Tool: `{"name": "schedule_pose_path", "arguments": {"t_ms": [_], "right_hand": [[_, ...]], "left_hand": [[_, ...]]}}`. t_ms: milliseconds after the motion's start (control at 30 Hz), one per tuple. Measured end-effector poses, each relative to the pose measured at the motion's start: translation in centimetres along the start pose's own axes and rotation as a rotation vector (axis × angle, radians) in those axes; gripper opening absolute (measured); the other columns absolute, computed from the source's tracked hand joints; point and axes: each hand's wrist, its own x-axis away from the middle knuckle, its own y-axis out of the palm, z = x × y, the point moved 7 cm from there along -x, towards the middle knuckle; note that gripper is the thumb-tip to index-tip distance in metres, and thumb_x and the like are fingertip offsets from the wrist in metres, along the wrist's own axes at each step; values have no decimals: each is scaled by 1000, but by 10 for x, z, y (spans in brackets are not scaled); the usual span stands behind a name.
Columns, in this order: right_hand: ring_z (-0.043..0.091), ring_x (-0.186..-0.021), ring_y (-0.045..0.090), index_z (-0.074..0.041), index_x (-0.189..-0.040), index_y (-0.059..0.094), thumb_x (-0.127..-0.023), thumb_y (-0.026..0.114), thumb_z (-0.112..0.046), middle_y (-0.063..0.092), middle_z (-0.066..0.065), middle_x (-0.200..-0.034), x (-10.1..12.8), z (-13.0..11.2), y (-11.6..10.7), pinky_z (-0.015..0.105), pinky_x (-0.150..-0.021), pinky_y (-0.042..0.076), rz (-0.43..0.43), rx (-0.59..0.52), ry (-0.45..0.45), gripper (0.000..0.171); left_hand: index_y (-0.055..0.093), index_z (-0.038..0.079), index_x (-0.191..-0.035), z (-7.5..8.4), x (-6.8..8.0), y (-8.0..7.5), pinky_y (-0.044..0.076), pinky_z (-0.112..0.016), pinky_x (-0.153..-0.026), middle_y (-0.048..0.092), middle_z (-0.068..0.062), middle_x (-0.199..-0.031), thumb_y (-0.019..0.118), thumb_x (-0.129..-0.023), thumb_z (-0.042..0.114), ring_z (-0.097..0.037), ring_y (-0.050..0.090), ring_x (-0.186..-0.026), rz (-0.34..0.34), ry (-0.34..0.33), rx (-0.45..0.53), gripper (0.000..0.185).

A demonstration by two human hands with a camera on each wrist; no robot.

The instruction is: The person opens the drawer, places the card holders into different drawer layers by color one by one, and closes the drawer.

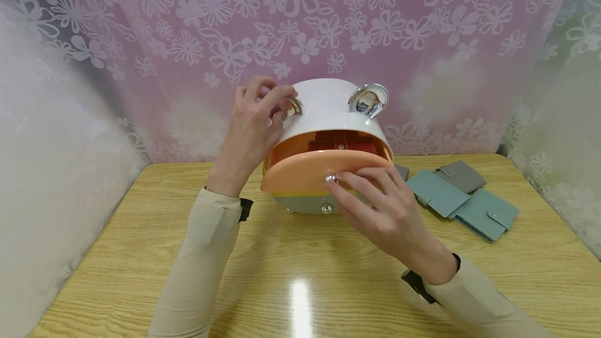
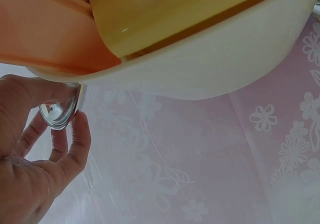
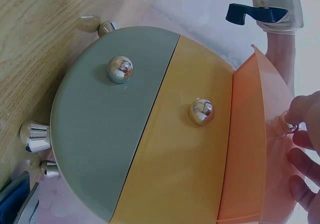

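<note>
R hand (image 1: 380, 207) grip pinches the chrome knob (image 1: 331, 178) of the pulled-out orange drawer (image 1: 310, 168), L hand (image 1: 255, 124) fingers curl round the left chrome ear (image 1: 293, 107) atop the white organiser box (image 1: 328, 108) on the surface (image 1: 141, 254), wallets (image 1: 462, 200) to the R.

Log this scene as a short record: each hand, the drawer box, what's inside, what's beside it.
left hand: grips a shiny ear-shaped handle on top of the white drawer box
right hand: pinches the silver knob of the orange drawer
orange drawer: pulled out
contents: red items, hard to make out
lower drawers: yellow drawer and grey drawer, both closed
beside box: teal and grey wallets on the wooden table
</note>
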Motion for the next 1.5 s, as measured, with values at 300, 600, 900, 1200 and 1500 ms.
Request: {"name": "schedule_pose_path", "arguments": {"t_ms": [300,600,900,1200,1500], "right_hand": [[37,-87,65,-6,-113,77,-100,63,-15,76,13,-105,0,3,3,51,-74,53,-20,10,15,20],[36,-85,65,-6,-111,77,-98,66,-13,76,12,-104,0,7,7,51,-76,53,-10,-5,39,18],[34,-84,64,-7,-110,77,-98,65,-15,76,12,-103,1,12,11,51,-76,53,-10,-5,62,18],[33,-84,64,-8,-110,77,-98,67,-14,75,11,-103,3,16,15,50,-77,53,-14,-5,74,17],[33,-84,64,-7,-109,77,-97,67,-12,75,11,-102,2,19,18,49,-77,52,-8,-13,86,17]], "left_hand": [[69,11,-119,0,0,0,36,-45,-94,56,-16,-120,63,-91,-6,-30,58,-105,4,5,0,33],[69,12,-119,0,1,0,35,-46,-94,55,-15,-120,63,-92,-5,-30,56,-107,-5,-1,7,32],[73,11,-117,0,0,0,36,-45,-94,56,-15,-117,60,-93,-6,-31,59,-96,7,9,4,33],[73,12,-117,0,0,0,36,-45,-95,55,-15,-117,61,-93,-5,-30,58,-97,-3,1,-5,32],[73,12,-116,-1,0,1,35,-45,-94,55,-15,-117,59,-93,-6,-31,59,-97,-2,-1,5,32]]}}
